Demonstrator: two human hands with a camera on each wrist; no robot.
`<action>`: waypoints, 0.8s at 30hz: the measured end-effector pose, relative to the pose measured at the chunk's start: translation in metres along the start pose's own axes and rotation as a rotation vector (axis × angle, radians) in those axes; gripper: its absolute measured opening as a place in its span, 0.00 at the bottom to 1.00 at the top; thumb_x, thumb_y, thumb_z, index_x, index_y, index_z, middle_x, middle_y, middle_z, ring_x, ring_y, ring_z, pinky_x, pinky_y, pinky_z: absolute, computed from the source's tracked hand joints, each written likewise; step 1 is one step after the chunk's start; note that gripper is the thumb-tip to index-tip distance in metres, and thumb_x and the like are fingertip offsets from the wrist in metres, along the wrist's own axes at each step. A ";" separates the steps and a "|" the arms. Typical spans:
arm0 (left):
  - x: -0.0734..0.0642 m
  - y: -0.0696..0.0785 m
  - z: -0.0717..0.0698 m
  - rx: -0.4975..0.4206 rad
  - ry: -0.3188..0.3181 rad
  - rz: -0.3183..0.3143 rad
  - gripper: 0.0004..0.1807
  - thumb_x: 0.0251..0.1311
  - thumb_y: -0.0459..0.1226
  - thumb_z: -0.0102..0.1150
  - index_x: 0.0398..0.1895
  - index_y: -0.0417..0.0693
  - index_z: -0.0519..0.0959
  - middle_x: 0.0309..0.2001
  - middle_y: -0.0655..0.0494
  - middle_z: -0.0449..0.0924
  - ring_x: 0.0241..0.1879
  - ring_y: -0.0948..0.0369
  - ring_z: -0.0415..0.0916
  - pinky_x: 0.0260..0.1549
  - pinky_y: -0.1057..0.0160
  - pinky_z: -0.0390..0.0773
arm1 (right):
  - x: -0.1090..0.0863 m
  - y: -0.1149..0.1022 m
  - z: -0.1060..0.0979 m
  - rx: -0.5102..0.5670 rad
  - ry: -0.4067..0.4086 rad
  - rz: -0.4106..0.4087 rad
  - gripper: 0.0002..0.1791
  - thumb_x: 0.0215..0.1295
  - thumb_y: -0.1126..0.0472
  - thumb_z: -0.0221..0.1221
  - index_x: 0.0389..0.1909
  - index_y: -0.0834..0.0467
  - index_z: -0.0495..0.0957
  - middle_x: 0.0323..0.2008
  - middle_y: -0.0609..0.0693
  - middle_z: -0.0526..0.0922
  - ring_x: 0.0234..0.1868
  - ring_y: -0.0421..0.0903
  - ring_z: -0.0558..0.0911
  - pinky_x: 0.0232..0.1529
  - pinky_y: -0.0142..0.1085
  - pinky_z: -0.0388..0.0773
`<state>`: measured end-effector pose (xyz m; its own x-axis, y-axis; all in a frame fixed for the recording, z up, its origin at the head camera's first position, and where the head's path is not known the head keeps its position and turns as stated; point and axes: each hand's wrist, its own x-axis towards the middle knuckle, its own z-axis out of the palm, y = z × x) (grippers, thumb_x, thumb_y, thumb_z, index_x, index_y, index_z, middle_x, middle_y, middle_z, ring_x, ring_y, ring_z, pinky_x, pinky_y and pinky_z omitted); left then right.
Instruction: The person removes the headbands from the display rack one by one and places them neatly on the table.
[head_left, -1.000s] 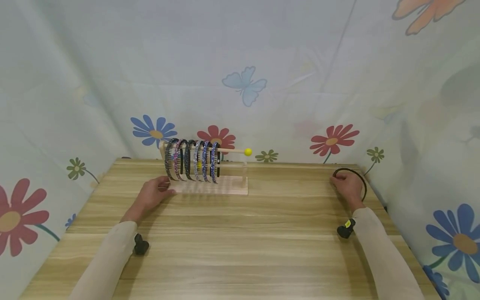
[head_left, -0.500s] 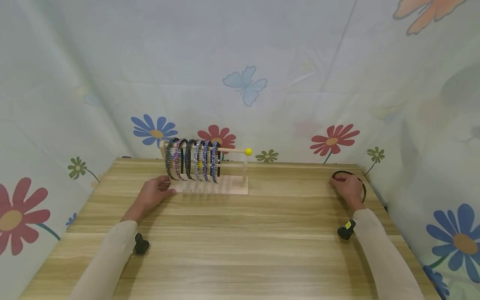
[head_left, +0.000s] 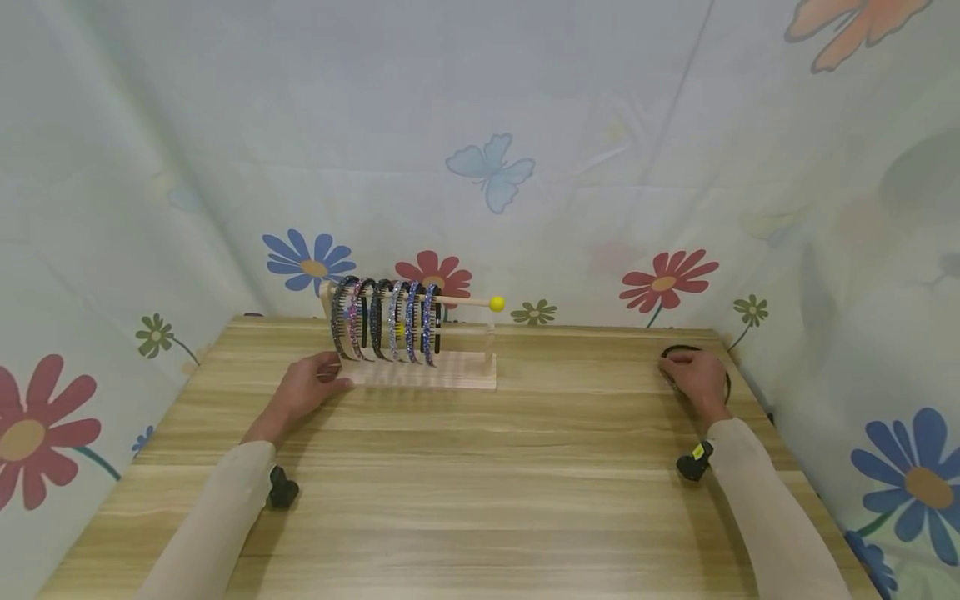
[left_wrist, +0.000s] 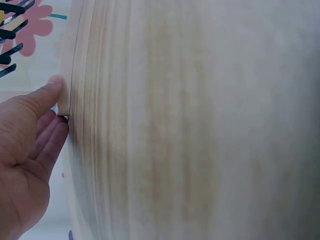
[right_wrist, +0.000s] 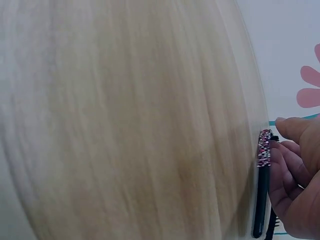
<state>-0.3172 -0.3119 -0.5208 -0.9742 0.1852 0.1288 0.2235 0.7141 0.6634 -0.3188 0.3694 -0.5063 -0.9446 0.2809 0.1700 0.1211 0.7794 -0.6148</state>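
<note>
On the left, a pale wooden headband stand [head_left: 457,370] carries several combed headbands [head_left: 376,321] with glittery fronts in black, pink, silver and blue. My left hand [head_left: 300,387] grips the left end of the stand's base. In the left wrist view, the thumb lies along the base [left_wrist: 68,75] while the fingers bend at its end. Far to the right, my right hand [head_left: 696,373] bends over a black headband [right_wrist: 262,195] with pink, white and black sparkle. Its thumb and fingertips are at the sparkly part, and the palm hides part of the band.
The stand's upper rod ends in a yellow ball [head_left: 497,304] sticking out to the right. A flower-printed cloth [head_left: 570,208] hangs behind and beside the wood-grain table [head_left: 495,467]. The right headband lies near the table's far right corner.
The headband at the right hand has tipped down from a raised arc to lie lower and flatter. The right hand stays almost in place; the left hand and the stand have not moved.
</note>
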 end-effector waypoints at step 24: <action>0.001 -0.001 0.000 0.003 -0.001 0.007 0.34 0.66 0.41 0.69 0.67 0.28 0.70 0.60 0.28 0.77 0.55 0.37 0.81 0.56 0.41 0.82 | -0.013 -0.080 -0.028 0.303 0.104 -0.152 0.27 0.69 0.45 0.65 0.58 0.62 0.83 0.49 0.63 0.88 0.38 0.28 0.81 0.33 0.15 0.76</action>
<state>-0.3188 -0.3123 -0.5216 -0.9726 0.1908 0.1329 0.2304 0.7145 0.6606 -0.3080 0.3191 -0.4380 -0.9067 0.2421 0.3454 -0.1295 0.6196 -0.7742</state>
